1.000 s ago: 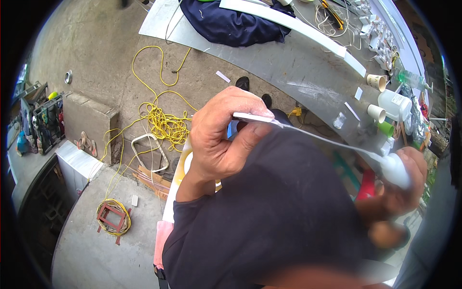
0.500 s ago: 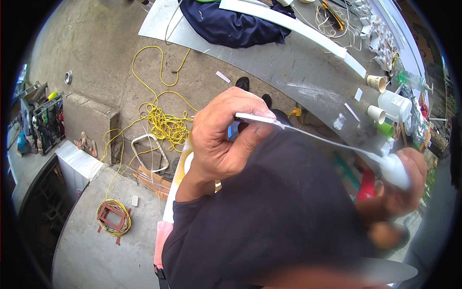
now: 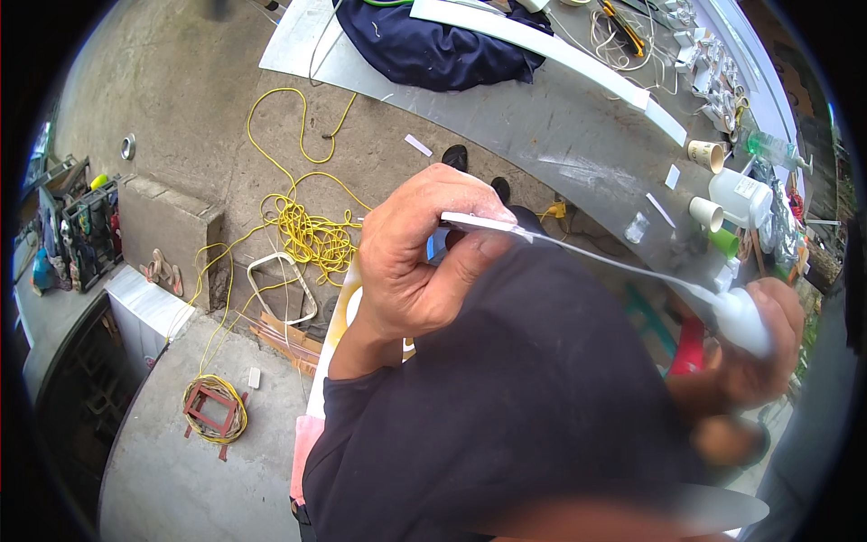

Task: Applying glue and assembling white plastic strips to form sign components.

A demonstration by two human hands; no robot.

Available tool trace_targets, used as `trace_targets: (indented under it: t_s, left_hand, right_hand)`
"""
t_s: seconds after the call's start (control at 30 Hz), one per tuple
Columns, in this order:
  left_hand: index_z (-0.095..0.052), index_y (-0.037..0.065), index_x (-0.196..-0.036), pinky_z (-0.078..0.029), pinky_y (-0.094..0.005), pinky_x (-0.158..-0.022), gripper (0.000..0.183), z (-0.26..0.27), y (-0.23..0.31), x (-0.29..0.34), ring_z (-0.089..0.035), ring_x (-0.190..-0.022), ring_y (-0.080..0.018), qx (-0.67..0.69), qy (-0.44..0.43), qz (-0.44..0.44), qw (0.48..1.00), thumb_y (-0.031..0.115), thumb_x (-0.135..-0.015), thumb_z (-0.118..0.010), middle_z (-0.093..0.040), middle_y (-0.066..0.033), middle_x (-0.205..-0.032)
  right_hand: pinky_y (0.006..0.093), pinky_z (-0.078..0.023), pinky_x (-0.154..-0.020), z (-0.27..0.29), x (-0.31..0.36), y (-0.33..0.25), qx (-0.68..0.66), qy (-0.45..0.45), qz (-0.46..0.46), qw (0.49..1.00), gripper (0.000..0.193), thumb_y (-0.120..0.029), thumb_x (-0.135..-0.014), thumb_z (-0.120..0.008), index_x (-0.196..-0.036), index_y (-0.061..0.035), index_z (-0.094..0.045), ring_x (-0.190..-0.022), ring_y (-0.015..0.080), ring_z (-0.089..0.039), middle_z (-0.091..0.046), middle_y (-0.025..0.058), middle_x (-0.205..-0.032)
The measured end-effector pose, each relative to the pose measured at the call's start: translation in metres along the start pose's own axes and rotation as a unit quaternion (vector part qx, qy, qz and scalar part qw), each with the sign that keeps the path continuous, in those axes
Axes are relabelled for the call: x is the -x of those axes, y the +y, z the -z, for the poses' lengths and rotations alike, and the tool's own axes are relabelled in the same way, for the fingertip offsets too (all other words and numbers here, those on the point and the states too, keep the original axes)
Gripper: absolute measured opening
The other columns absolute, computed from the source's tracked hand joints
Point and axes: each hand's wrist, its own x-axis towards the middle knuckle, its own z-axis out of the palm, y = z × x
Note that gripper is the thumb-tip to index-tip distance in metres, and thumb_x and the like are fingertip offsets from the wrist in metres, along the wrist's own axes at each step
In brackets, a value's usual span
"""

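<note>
My left hand (image 3: 420,257) pinches a small flat white strip (image 3: 471,221) between thumb and fingers, with white residue on the fingertips. At the right, my right hand (image 3: 775,330) is wrapped round a white squeeze bottle (image 3: 742,323), blurred near the rim of the view. From the bottle a long thin nozzle (image 3: 623,267) stretches leftward to the end of the strip by my left thumb. Whether its tip touches the strip or just sits beside it I cannot tell. My dark-clothed body fills the lower middle.
A grey table (image 3: 578,149) carries a dark blue cloth (image 3: 433,45), long white strips, paper cups (image 3: 704,213), a clear jug (image 3: 742,197), a pump bottle (image 3: 768,147) and a yellow cutter (image 3: 625,32). Yellow cord (image 3: 312,230) lies tangled on the floor beside a concrete block (image 3: 167,221).
</note>
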Motion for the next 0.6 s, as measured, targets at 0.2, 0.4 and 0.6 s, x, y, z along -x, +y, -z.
trace_targets:
  t_s: [0.2, 0.4, 0.6]
  left_hand:
    - [-0.069, 0.001, -0.103, -0.048, -0.0272, -0.064, 0.023, 0.0004, -0.0001, 0.0012, -0.063, -0.074, -0.0164, 0.002, 0.002, 0.008, 1.0, -0.005, -0.083, -0.08, -0.072, -0.0115, -0.092]
    - [-0.069, 0.001, -0.103, -0.048, -0.0272, -0.064, 0.023, 0.002, -0.0011, 0.0016, -0.063, -0.075, -0.0165, 0.001, -0.001, -0.002, 1.0, -0.006, -0.083, -0.079, -0.072, -0.0114, -0.092]
    - [-0.069, 0.001, -0.104, -0.048, -0.0273, -0.065, 0.023, 0.0025, -0.0014, 0.0041, -0.064, -0.076, -0.0167, 0.007, 0.01, 0.004, 1.0, -0.006, -0.084, -0.079, -0.072, -0.0113, -0.093]
  right_hand:
    - [0.0409, -0.052, -0.075, 0.0, -0.0009, -0.0025, -0.003, 0.0, 0.003, 1.0, 0.05, -0.01, -0.073, -0.082, -0.117, 0.0075, -0.067, -0.088, 0.0338, -0.068, -0.069, 0.0233, -0.103]
    - [0.0404, -0.052, -0.075, 0.0002, -0.0041, -0.0061, 0.003, 0.0, 0.012, 1.0, 0.05, -0.008, -0.073, -0.081, -0.118, 0.0074, -0.067, -0.088, 0.0338, -0.068, -0.069, 0.0236, -0.103]
    - [0.0408, -0.052, -0.075, 0.0073, -0.0083, -0.0049, 0.008, -0.032, 0.038, 0.999, 0.051, -0.006, -0.075, -0.08, -0.121, 0.0073, -0.065, -0.088, 0.0339, -0.068, -0.069, 0.0243, -0.105]
